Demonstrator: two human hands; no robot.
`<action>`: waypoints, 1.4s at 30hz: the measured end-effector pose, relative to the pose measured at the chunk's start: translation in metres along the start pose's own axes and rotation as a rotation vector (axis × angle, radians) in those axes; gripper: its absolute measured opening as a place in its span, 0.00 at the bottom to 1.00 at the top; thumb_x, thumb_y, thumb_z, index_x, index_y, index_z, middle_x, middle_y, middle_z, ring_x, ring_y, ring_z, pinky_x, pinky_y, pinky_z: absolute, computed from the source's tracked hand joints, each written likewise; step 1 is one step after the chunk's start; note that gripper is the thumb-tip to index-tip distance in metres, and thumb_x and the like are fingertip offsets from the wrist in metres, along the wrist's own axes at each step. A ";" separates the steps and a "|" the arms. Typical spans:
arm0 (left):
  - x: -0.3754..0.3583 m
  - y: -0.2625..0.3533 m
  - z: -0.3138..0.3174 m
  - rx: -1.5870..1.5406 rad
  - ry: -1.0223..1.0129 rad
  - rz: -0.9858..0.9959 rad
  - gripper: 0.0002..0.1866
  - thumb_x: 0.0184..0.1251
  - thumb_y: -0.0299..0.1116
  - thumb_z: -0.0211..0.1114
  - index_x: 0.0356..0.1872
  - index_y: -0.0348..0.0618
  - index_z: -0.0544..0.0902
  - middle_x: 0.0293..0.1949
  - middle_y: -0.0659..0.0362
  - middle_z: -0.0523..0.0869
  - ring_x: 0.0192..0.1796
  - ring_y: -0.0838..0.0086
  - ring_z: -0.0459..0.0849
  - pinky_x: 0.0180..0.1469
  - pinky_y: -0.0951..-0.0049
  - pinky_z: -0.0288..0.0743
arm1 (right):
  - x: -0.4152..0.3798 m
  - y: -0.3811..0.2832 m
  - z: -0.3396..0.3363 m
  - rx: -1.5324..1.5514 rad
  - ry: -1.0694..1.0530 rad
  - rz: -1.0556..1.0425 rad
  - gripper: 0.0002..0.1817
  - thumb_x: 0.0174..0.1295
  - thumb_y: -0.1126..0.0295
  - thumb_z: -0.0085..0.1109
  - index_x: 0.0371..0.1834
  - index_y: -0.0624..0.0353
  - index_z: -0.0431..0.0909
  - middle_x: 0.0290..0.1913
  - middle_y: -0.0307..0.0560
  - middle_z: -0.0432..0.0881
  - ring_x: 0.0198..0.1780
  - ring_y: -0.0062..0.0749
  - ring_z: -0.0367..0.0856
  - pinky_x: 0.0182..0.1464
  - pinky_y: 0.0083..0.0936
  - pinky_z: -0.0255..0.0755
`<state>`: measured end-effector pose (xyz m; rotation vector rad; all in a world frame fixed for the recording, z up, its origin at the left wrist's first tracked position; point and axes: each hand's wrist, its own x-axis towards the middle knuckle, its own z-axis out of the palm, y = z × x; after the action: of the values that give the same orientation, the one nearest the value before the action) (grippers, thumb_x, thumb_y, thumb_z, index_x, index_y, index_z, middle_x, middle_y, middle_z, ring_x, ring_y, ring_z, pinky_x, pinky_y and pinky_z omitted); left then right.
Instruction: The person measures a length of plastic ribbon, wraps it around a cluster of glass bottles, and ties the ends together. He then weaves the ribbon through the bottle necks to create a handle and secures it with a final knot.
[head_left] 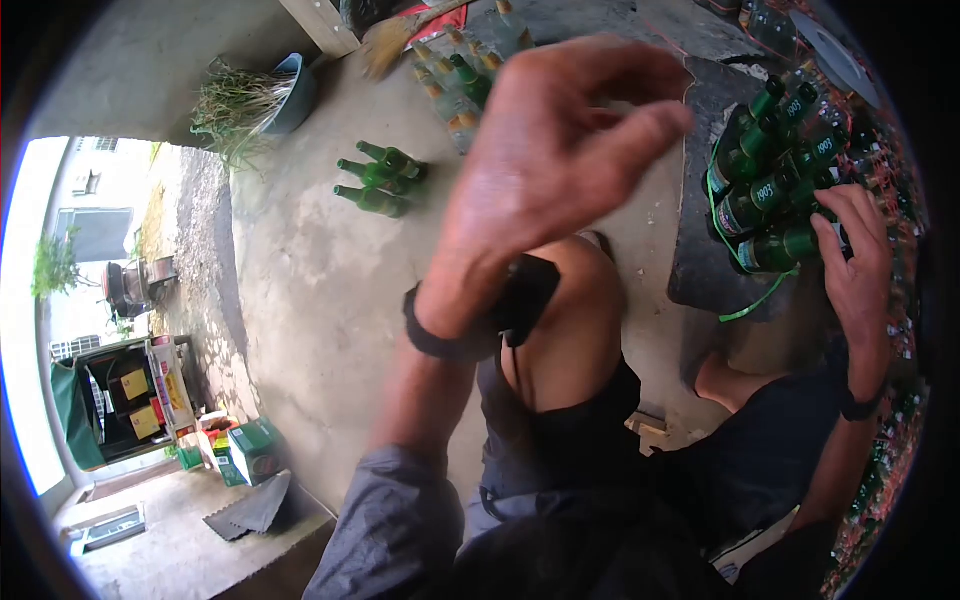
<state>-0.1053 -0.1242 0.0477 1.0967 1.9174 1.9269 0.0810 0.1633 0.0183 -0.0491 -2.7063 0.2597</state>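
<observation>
From the head view, your left hand (560, 170) was up in the air, close to the camera, with the fingers bent a little and apart. It held nothing. It was raised well above the ground, so it hid part of the floor behind it.

Your right hand (855, 265) was lower and off to the side. It lay flat against a bundle of green bottles (775, 190). The fingers were spread over the bottle sides, pressing on them, not closed around any one bottle. A green strap (745, 290) ran around the bundle, most likely to keep the bottles packed tight together. The bundle lay on its side on a dark mat (700, 270), with the bottle necks pointing up and away from you.

Three more green bottles (380, 180) lay loose on the concrete floor (320, 300), well apart from the bundle. Another group of bottles (465, 80) stood farther back, near a broom (400, 35). A blue bowl (295, 95) with grass in it sat by the wall. Your knee (575, 320) was bent under you, so you were crouched low near the bundle.
</observation>
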 end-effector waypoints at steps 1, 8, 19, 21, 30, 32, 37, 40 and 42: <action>-0.006 0.001 -0.021 0.034 0.037 -0.079 0.16 0.69 0.32 0.72 0.52 0.31 0.87 0.45 0.54 0.92 0.50 0.74 0.89 0.55 0.69 0.83 | 0.000 -0.001 -0.001 0.003 -0.001 0.003 0.12 0.63 0.82 0.65 0.49 0.67 0.81 0.48 0.50 0.81 0.52 0.44 0.81 0.55 0.35 0.73; -0.074 -0.148 -0.212 0.611 0.307 -0.457 0.19 0.66 0.31 0.71 0.57 0.35 0.85 0.50 0.50 0.91 0.49 0.67 0.90 0.51 0.70 0.82 | -0.001 -0.017 -0.007 0.027 -0.014 -0.025 0.11 0.64 0.85 0.64 0.48 0.69 0.82 0.44 0.52 0.82 0.48 0.44 0.81 0.54 0.34 0.73; -0.157 -0.263 -0.404 1.486 0.284 -0.733 0.28 0.66 0.35 0.68 0.69 0.49 0.78 0.63 0.43 0.81 0.66 0.49 0.80 0.67 0.56 0.75 | -0.004 -0.018 0.004 0.024 -0.213 -0.106 0.14 0.64 0.87 0.60 0.52 0.70 0.80 0.46 0.57 0.80 0.53 0.52 0.80 0.65 0.49 0.71; -0.160 -0.273 -0.412 1.498 0.242 -0.735 0.30 0.67 0.35 0.69 0.71 0.48 0.76 0.64 0.39 0.81 0.65 0.46 0.81 0.68 0.54 0.75 | -0.002 -0.020 0.006 0.022 -0.275 -0.125 0.16 0.62 0.86 0.59 0.54 0.69 0.79 0.44 0.56 0.79 0.53 0.53 0.79 0.66 0.51 0.70; -0.162 -0.303 -0.424 1.517 0.196 -0.937 0.25 0.72 0.38 0.62 0.70 0.51 0.77 0.68 0.51 0.79 0.67 0.53 0.80 0.65 0.55 0.77 | 0.004 -0.030 0.018 0.074 -0.342 -0.091 0.16 0.60 0.85 0.58 0.53 0.68 0.79 0.43 0.55 0.78 0.50 0.52 0.79 0.64 0.51 0.72; -0.167 -0.310 -0.430 1.552 0.178 -0.882 0.20 0.70 0.35 0.62 0.62 0.48 0.83 0.61 0.48 0.84 0.63 0.51 0.83 0.63 0.54 0.78 | 0.006 -0.031 0.019 0.080 -0.339 -0.097 0.16 0.60 0.85 0.59 0.52 0.68 0.80 0.43 0.55 0.79 0.49 0.52 0.79 0.64 0.52 0.72; -0.186 -0.310 -0.397 1.568 0.194 -0.698 0.07 0.65 0.30 0.60 0.35 0.40 0.85 0.39 0.40 0.87 0.48 0.41 0.85 0.48 0.45 0.78 | 0.016 -0.045 0.020 0.099 -0.323 -0.138 0.15 0.56 0.85 0.63 0.48 0.68 0.81 0.43 0.55 0.80 0.48 0.52 0.80 0.61 0.53 0.74; -0.207 -0.318 -0.401 1.548 0.134 -0.617 0.08 0.67 0.30 0.59 0.30 0.38 0.83 0.35 0.38 0.86 0.43 0.37 0.84 0.42 0.44 0.75 | 0.028 -0.059 0.027 0.179 -0.220 -0.168 0.17 0.46 0.86 0.69 0.42 0.67 0.82 0.33 0.50 0.79 0.35 0.44 0.80 0.52 0.50 0.78; -0.217 -0.320 -0.401 1.607 0.086 -0.547 0.09 0.69 0.31 0.59 0.31 0.38 0.83 0.34 0.38 0.86 0.42 0.38 0.85 0.43 0.43 0.76 | 0.027 -0.060 0.028 0.224 -0.178 -0.191 0.17 0.44 0.83 0.72 0.40 0.65 0.82 0.30 0.47 0.78 0.31 0.42 0.77 0.45 0.45 0.77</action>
<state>-0.3137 -0.5268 -0.2761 0.4511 3.2308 -0.1359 0.0450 0.1018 0.0161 0.3107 -2.8124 0.5290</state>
